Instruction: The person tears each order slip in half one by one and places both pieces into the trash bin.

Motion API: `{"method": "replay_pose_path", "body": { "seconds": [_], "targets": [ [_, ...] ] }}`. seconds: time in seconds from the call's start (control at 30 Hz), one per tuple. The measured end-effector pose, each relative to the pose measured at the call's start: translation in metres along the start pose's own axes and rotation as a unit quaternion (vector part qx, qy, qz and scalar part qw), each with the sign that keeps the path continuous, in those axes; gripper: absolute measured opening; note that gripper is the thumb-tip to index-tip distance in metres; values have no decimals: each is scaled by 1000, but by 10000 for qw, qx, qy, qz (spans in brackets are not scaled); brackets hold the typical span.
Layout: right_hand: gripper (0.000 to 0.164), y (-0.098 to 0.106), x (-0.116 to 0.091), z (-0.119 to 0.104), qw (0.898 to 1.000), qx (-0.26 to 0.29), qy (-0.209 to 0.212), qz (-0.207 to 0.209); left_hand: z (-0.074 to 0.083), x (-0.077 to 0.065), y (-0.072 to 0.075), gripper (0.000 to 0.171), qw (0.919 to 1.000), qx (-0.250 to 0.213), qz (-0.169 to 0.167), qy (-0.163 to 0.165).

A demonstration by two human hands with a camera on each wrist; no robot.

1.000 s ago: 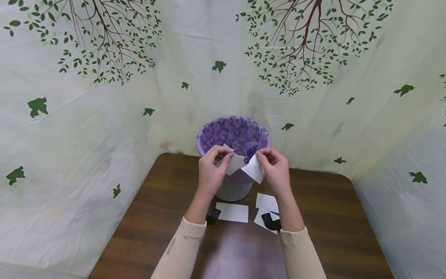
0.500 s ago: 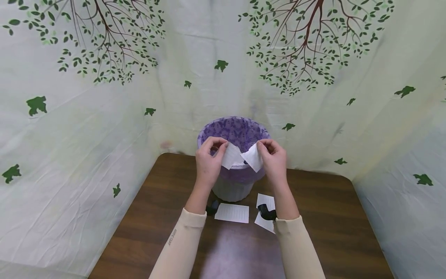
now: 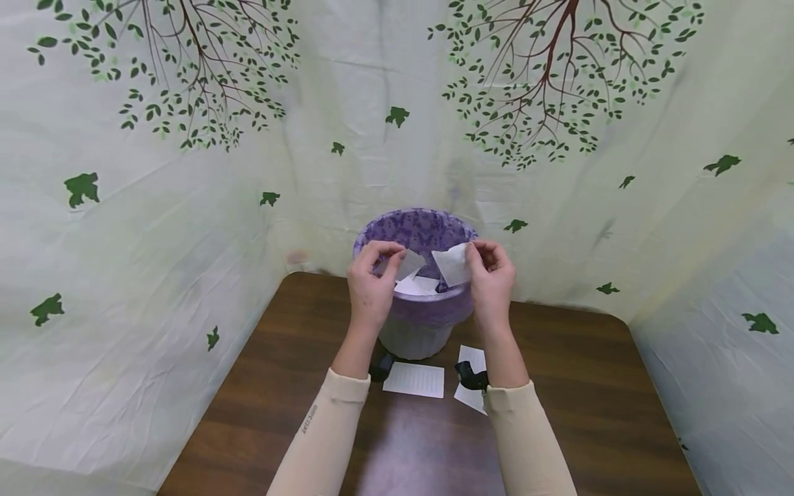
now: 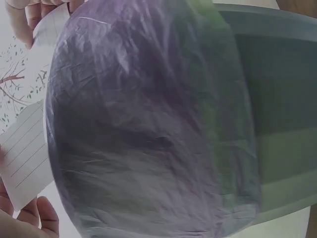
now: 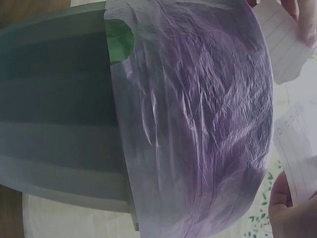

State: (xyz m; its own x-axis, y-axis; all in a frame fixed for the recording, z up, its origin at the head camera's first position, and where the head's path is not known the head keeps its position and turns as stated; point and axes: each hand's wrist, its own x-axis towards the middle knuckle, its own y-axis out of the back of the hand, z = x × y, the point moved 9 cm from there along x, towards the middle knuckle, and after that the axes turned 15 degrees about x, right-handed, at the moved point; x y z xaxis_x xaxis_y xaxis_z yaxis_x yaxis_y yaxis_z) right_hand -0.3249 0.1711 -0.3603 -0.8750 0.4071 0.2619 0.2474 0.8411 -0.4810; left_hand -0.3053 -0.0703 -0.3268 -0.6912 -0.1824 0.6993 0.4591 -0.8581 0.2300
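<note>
Our left hand (image 3: 372, 281) is pinching one paper scrap (image 3: 411, 264), our right hand (image 3: 493, 275) another scrap (image 3: 451, 265). We are holding both over the bin (image 3: 415, 337)

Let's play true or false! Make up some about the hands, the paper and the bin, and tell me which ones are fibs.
1. The left hand holds some paper. True.
2. The right hand is empty. False: it pinches another piece.
3. A purple bag lines the bin. True.
4. The bin lies on its side. False: it stands upright on the table.
5. A lined sheet lies on the table, on the person's side of the bin. True.
</note>
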Motion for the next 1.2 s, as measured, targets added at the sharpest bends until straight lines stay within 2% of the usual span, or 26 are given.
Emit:
{"method": "replay_pose_path", "body": {
  "seconds": [0.13,0.33,0.53,0.93,1.2],
  "targets": [
    [5,2,0,1,9999,-96,80,-74,-6,-4,-5,10,9999,53,-79,86],
    [14,4,-3,12,9985,-423,-22,-354,-15,-10,-12,7,9997,191,-130,117],
    [19,3,-3,16,9969,-404,26,-680,-19,-14,-17,7,9992,295,-224,145],
    [20,7,-3,15,9964,-256,31,-811,-16,-14,-17,9,9991,388,-66,-127],
    [19,15,-7,11,9969,-167,90,-765,-5,-16,-14,8,9981,520,-54,-334]
  ]
}}
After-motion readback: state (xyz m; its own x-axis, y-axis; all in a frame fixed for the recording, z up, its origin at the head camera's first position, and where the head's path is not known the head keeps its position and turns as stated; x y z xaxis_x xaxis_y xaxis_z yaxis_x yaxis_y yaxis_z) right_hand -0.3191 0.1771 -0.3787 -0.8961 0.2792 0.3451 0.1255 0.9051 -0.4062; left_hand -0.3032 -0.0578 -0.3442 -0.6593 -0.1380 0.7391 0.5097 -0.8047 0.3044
